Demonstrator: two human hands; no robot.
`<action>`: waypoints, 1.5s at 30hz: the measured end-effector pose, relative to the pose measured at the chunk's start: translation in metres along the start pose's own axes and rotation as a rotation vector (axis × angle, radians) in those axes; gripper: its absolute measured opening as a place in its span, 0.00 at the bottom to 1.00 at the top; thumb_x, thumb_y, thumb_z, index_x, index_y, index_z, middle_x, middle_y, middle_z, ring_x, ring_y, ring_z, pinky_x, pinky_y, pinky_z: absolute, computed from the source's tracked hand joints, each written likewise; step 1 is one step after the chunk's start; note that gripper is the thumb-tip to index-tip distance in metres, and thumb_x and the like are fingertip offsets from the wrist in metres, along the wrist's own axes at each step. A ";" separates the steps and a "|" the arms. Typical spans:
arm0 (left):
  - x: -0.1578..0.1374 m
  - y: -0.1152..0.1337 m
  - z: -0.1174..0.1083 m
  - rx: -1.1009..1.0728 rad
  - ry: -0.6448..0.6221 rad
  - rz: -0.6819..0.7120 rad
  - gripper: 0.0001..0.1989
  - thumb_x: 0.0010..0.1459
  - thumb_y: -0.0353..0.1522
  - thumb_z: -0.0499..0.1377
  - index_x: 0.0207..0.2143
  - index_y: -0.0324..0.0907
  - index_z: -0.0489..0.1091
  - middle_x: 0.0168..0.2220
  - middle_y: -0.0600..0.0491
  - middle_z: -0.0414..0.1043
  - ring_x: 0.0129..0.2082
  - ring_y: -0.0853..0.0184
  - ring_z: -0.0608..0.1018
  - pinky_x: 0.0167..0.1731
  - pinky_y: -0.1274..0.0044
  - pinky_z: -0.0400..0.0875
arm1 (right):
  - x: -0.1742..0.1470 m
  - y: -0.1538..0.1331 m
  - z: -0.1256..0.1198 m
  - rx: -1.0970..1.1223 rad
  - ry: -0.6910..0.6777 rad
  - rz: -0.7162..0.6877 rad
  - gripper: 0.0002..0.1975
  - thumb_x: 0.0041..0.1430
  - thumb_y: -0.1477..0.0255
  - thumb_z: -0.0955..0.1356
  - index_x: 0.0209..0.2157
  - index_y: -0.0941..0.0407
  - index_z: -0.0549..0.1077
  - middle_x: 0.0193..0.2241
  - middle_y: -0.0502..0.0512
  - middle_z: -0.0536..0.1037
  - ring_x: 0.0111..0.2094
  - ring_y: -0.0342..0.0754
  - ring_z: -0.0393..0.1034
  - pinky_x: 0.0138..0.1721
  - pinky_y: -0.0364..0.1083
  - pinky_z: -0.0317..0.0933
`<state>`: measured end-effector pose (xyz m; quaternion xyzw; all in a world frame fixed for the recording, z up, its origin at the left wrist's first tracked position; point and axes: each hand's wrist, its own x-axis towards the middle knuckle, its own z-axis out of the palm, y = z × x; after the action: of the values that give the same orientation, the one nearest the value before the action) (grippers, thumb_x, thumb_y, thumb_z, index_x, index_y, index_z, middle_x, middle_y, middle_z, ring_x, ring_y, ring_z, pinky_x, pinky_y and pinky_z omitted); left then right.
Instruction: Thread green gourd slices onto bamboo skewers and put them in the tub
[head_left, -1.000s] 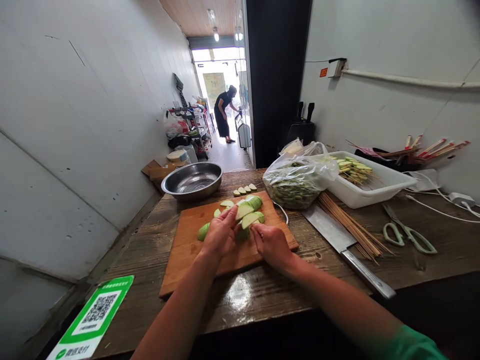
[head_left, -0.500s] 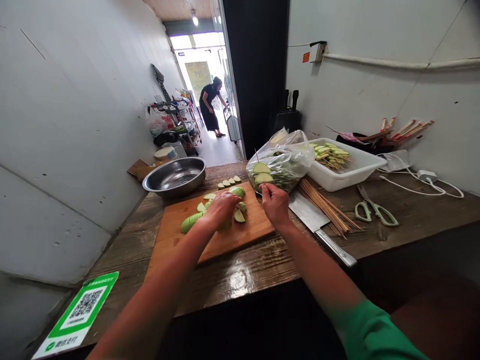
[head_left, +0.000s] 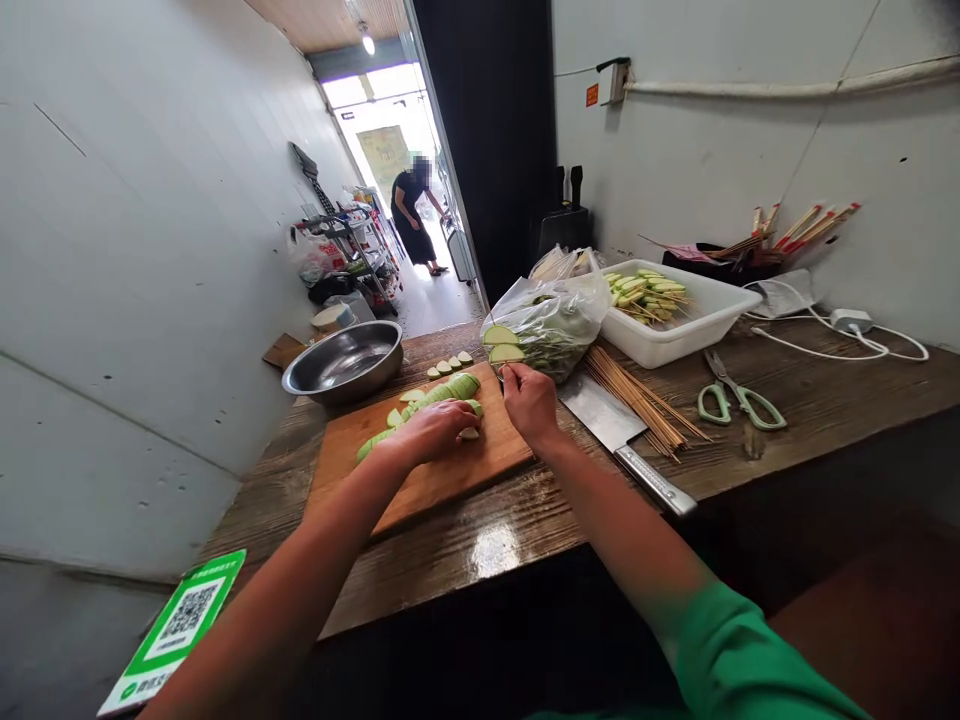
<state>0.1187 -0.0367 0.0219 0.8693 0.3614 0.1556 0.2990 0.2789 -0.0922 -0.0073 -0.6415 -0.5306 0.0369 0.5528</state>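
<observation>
My right hand (head_left: pixel 531 402) is closed in a pinch on a thin skewer (head_left: pixel 491 318), held upright beyond the board's right edge. Two half-round zucchini slices (head_left: pixel 504 354) are threaded on it, one above the other, just over my fingers. My left hand (head_left: pixel 439 430) is low over the wooden cutting board (head_left: pixel 420 495), its fingers curled together around a pale zucchini slice (head_left: pixel 469 434), partly hidden beneath them. Behind that hand lies a row of cut zucchini (head_left: pixel 454 388), with loose slices at its side. More small slices (head_left: pixel 450 366) line the table past the board.
A cleaver (head_left: pixel 615 430) and bamboo skewers (head_left: pixel 637 400) lie right of the board, then scissors (head_left: pixel 742 395). Behind are a plastic bag (head_left: pixel 559 320) and a white tub (head_left: pixel 675 340) holding skewered pieces. A steel basin (head_left: pixel 345 365) stands back left. A person (head_left: pixel 415 215) bends in the doorway.
My left hand has lowered onto the slices at the board's near right and closed there. My right hand still holds the skewer with two slices. The whole view has shifted slightly.
</observation>
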 end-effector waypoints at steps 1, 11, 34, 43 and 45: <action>0.000 0.000 0.000 0.121 -0.074 0.062 0.13 0.35 0.21 0.61 0.24 0.46 0.74 0.35 0.51 0.74 0.40 0.62 0.73 0.46 0.76 0.61 | 0.000 0.000 0.000 -0.011 -0.004 0.001 0.16 0.61 0.71 0.57 0.28 0.58 0.73 0.27 0.57 0.77 0.27 0.43 0.67 0.30 0.40 0.53; 0.002 -0.021 0.011 0.069 0.102 0.061 0.07 0.44 0.28 0.59 0.28 0.46 0.73 0.32 0.50 0.74 0.40 0.62 0.72 0.48 0.75 0.60 | -0.007 -0.006 0.005 -0.073 -0.056 -0.073 0.17 0.62 0.70 0.56 0.29 0.58 0.72 0.27 0.55 0.76 0.27 0.43 0.67 0.30 0.39 0.53; -0.055 -0.060 -0.041 -1.540 0.769 -0.475 0.02 0.53 0.23 0.56 0.27 0.34 0.67 0.22 0.51 0.70 0.19 0.75 0.72 0.17 0.85 0.67 | -0.066 -0.019 0.034 -0.276 -0.524 -0.581 0.14 0.61 0.73 0.57 0.28 0.58 0.71 0.25 0.53 0.76 0.27 0.43 0.69 0.27 0.40 0.51; -0.054 -0.063 -0.041 -1.606 0.750 -0.460 0.03 0.54 0.23 0.54 0.29 0.31 0.67 0.30 0.42 0.73 0.33 0.61 0.78 0.31 0.73 0.75 | -0.068 -0.018 0.037 -0.272 -0.523 -0.596 0.12 0.60 0.74 0.58 0.30 0.57 0.71 0.25 0.53 0.76 0.27 0.43 0.69 0.27 0.40 0.50; -0.055 -0.063 -0.041 -1.605 0.747 -0.458 0.04 0.54 0.22 0.54 0.28 0.31 0.68 0.30 0.41 0.73 0.33 0.61 0.78 0.31 0.74 0.75 | -0.068 -0.018 0.037 -0.272 -0.524 -0.593 0.12 0.60 0.75 0.58 0.30 0.57 0.71 0.26 0.53 0.77 0.27 0.42 0.69 0.27 0.40 0.50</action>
<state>0.0275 -0.0242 0.0114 0.2008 0.3818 0.5680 0.7009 0.2143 -0.1193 -0.0443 -0.4971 -0.8150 -0.0326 0.2961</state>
